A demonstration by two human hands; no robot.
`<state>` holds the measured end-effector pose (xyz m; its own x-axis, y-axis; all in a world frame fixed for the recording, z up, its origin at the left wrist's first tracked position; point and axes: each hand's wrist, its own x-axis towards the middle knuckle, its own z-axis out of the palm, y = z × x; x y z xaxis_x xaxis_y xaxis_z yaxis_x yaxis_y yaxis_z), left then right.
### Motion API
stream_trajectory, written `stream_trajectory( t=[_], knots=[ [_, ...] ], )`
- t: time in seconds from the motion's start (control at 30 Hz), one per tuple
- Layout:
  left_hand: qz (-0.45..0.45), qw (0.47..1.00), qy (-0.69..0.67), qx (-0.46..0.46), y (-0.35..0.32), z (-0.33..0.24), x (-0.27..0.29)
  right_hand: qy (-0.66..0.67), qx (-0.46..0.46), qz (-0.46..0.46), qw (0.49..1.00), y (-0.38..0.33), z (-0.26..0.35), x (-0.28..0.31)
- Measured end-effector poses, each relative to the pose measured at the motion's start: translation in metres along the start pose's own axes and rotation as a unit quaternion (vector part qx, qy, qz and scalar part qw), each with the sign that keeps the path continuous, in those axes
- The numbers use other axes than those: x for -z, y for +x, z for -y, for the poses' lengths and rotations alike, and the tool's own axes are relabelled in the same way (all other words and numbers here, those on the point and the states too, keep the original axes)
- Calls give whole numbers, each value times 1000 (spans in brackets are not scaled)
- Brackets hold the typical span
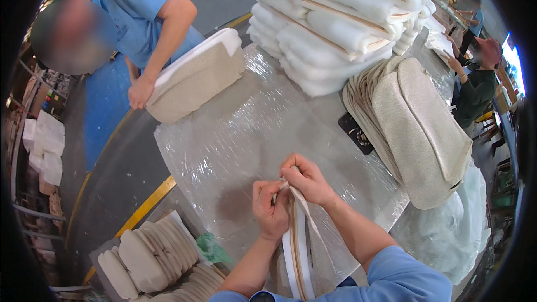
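Note:
Close to my body, at the near edge of the table, a padded piece (288,263) stands on end, with white padding and a brown strip along its middle. A beige fabric cover (320,246) hangs around its sides. My left hand (271,208) pinches the cover's upper edge, its fingers curled in. Beside it, slightly farther off, my right hand (306,179) grips the same edge between thumb and fingers. The two hands almost touch. Much of the piece's lower part is hidden by my forearms and the frame's edge.
Clear plastic covers the table (240,151). White padded pieces (335,28) are stacked at the back, beige fabric covers (422,128) at right beside a black patterned phone-like object (356,133). A co-worker at far left holds a partly covered piece (196,78). Beige pieces (148,260) lie lower left.

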<state>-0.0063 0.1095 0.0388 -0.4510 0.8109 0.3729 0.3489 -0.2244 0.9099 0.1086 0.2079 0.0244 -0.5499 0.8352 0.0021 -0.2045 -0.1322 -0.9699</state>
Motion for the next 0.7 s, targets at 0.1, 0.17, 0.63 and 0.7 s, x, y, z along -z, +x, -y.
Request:
stream_trajectory(
  t=[0.1,0.17,0.63,0.7],
  knots=[
    [-1,1000,-6,25,-3,6,-2,-56,-22,-3,998,4,8,0],
    [-4,999,-14,41,-2,5,-6,-92,-37,-6,995,6,7,4],
    [24,998,-50,5,-1,5,2,241,-228,-112,936,10,-74,5],
    [37,995,-95,1,-4,-7,6,254,-224,-178,924,4,-66,-1]
  ],
)
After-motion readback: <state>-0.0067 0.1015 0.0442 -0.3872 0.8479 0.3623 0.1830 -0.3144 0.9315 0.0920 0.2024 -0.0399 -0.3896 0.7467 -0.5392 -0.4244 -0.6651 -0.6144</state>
